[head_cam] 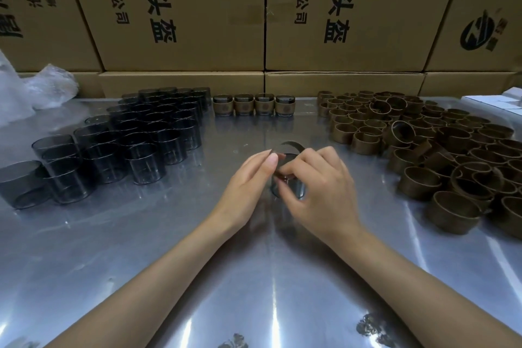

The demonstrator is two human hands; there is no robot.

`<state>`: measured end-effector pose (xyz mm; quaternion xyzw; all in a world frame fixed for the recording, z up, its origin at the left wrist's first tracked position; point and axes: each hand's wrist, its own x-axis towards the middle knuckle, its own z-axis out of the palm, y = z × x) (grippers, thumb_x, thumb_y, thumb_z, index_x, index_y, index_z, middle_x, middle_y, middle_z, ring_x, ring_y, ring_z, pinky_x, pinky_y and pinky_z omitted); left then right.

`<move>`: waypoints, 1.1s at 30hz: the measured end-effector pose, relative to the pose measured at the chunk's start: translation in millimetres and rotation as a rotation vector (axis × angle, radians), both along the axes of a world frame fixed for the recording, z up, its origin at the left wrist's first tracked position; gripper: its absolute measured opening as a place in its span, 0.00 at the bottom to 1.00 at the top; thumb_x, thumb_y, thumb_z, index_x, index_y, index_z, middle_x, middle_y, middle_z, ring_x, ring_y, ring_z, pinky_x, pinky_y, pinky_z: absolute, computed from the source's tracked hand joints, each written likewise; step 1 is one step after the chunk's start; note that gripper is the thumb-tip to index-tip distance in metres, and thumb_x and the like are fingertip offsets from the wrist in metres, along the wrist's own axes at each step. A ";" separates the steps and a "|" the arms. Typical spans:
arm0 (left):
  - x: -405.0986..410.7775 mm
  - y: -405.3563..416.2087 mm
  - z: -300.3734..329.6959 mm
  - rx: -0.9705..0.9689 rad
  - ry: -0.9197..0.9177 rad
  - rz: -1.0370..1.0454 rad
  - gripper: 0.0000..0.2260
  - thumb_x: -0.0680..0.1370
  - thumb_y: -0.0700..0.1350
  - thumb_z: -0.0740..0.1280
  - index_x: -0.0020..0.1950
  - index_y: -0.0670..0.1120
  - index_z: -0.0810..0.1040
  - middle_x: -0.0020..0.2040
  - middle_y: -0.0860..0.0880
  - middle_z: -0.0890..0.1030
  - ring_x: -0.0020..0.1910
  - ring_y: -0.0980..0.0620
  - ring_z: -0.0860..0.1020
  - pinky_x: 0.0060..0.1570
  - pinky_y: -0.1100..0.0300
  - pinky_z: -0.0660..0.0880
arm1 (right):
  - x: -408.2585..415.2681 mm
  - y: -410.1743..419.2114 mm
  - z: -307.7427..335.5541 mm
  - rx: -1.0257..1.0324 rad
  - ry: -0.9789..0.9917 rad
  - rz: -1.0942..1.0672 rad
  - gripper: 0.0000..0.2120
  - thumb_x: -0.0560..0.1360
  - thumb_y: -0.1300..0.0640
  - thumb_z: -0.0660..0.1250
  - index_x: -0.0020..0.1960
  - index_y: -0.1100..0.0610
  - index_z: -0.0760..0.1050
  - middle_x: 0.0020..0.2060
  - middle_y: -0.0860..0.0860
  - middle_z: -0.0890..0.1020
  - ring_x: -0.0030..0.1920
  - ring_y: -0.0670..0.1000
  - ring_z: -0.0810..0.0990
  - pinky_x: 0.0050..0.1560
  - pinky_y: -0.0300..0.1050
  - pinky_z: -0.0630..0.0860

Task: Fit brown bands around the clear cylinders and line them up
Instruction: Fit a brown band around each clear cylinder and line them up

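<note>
Both hands [248,178] [319,186] pinch one brown band [285,175] over one clear cylinder [288,191]; four banded cylinders [254,104] behind.

Two bare forearms, no sleeves, left hand [248,178], right hand [319,186], short plain nails (unpainted)

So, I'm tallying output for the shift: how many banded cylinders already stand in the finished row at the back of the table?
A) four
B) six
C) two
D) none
A: four banded cylinders stand side by side at the far edge of the table, between the clear cylinders and the loose brown bands.
</note>
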<state>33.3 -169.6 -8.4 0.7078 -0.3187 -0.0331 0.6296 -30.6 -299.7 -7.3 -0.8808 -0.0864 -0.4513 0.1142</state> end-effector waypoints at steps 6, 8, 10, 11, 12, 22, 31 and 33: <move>-0.2 -6.1 -2.7 -0.037 0.006 0.051 0.13 0.83 0.48 0.53 0.54 0.53 0.77 0.51 0.60 0.79 0.51 0.74 0.74 0.50 0.80 0.64 | 4.9 -3.8 -0.7 0.397 0.002 0.134 0.18 0.73 0.45 0.60 0.55 0.56 0.71 0.56 0.48 0.67 0.59 0.44 0.64 0.60 0.28 0.57; -0.4 -7.3 -2.7 -0.041 -0.006 0.058 0.14 0.84 0.47 0.51 0.52 0.55 0.77 0.50 0.62 0.79 0.50 0.76 0.74 0.49 0.81 0.63 | 8.5 -7.2 -3.9 0.542 0.091 0.157 0.23 0.73 0.41 0.57 0.62 0.55 0.68 0.60 0.47 0.67 0.62 0.44 0.63 0.62 0.27 0.56; -1.0 -8.5 -3.5 -0.038 -0.011 0.052 0.13 0.84 0.47 0.52 0.52 0.55 0.76 0.51 0.62 0.78 0.50 0.76 0.74 0.49 0.81 0.63 | 12.4 -9.9 -9.2 0.640 0.259 0.183 0.25 0.74 0.38 0.54 0.67 0.50 0.64 0.62 0.44 0.67 0.65 0.45 0.64 0.62 0.31 0.59; -1.2 -9.2 -3.9 -0.039 -0.011 0.044 0.13 0.83 0.47 0.52 0.54 0.54 0.76 0.51 0.61 0.79 0.50 0.75 0.74 0.49 0.81 0.64 | 14.4 -10.5 -12.1 0.664 0.326 0.195 0.23 0.75 0.38 0.53 0.67 0.47 0.64 0.63 0.44 0.69 0.66 0.46 0.65 0.62 0.35 0.61; -1.0 -9.7 -4.5 -0.040 -0.010 0.035 0.12 0.83 0.47 0.53 0.55 0.52 0.77 0.52 0.59 0.79 0.50 0.73 0.75 0.48 0.80 0.65 | 16.3 -10.6 -14.3 0.680 0.364 0.207 0.21 0.76 0.39 0.51 0.65 0.46 0.63 0.62 0.45 0.71 0.65 0.47 0.68 0.62 0.40 0.64; 10.8 -14.4 -13.8 0.114 0.030 0.037 0.20 0.81 0.56 0.53 0.69 0.49 0.69 0.65 0.54 0.73 0.63 0.65 0.71 0.56 0.78 0.64 | 23.0 -8.2 -14.0 0.793 0.448 0.145 0.13 0.82 0.43 0.46 0.56 0.50 0.61 0.44 0.44 0.73 0.47 0.47 0.76 0.50 0.52 0.73; 7.0 -14.7 -8.8 0.081 0.101 0.045 0.19 0.83 0.53 0.51 0.68 0.46 0.73 0.64 0.49 0.77 0.66 0.53 0.73 0.70 0.50 0.65 | 21.3 -24.5 -9.9 0.690 0.750 0.171 0.35 0.74 0.29 0.49 0.75 0.47 0.55 0.70 0.45 0.68 0.71 0.50 0.66 0.68 0.49 0.64; 7.1 -14.8 -8.5 0.090 0.052 0.015 0.20 0.83 0.53 0.50 0.65 0.48 0.76 0.62 0.50 0.79 0.64 0.54 0.74 0.68 0.50 0.67 | 17.7 -24.2 -8.0 0.693 0.763 0.117 0.38 0.69 0.25 0.45 0.71 0.46 0.60 0.61 0.45 0.73 0.65 0.50 0.71 0.58 0.45 0.65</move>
